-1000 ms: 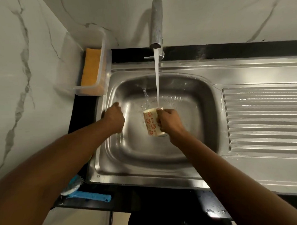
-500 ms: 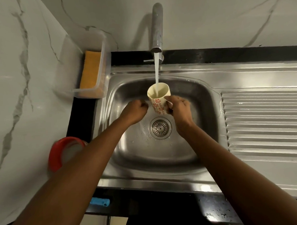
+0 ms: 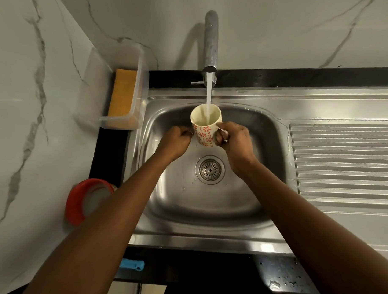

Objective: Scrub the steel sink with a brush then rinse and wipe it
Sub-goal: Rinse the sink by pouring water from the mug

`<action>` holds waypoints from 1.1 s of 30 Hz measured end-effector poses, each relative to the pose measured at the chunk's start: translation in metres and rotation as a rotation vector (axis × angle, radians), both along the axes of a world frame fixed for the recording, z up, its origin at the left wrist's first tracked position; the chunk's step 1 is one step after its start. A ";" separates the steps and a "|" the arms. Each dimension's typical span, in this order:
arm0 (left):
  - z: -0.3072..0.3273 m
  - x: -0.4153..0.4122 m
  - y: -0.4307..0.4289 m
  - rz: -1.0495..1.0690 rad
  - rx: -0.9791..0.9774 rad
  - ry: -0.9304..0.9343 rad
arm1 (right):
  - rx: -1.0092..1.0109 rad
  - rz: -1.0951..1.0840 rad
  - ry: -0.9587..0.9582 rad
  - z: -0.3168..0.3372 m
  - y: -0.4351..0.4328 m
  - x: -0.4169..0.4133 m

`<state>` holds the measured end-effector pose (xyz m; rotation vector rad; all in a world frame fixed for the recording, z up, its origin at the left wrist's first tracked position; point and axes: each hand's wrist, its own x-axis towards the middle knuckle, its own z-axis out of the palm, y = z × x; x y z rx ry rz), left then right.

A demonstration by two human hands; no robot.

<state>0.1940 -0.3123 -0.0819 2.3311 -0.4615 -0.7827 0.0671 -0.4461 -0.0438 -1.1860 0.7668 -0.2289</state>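
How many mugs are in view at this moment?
1. The floral mug, held at its handle by the right hand, is under the running tap above the sink basin. The forearms cover some counter, so others may be hidden.

Okay, on my feed now: of the person I get two arms. Left forearm [image 3: 116, 215] is bare from the bottom edge right up to the wrist, smooth, with a soft sheen along its upper side. Right forearm [image 3: 300, 209], same story, bare to the wrist. Left hand [image 3: 177, 139] is bare, its knuckles a rounded ridge. Right hand [image 3: 234, 141] is bare too, its broad back catching a little light. Above the elbows I can't tell what's worn.
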 end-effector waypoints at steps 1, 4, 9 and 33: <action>0.001 0.001 0.000 -0.003 0.005 0.000 | 0.006 0.002 -0.010 0.001 -0.001 0.000; 0.000 0.003 0.000 -0.005 0.001 -0.002 | 0.018 0.011 -0.037 0.001 -0.003 0.002; 0.004 0.006 -0.003 0.011 -0.018 -0.002 | 0.023 0.004 -0.046 -0.001 -0.005 0.003; 0.029 -0.004 0.003 0.109 -0.219 0.026 | 0.097 0.026 -0.188 0.038 -0.013 -0.002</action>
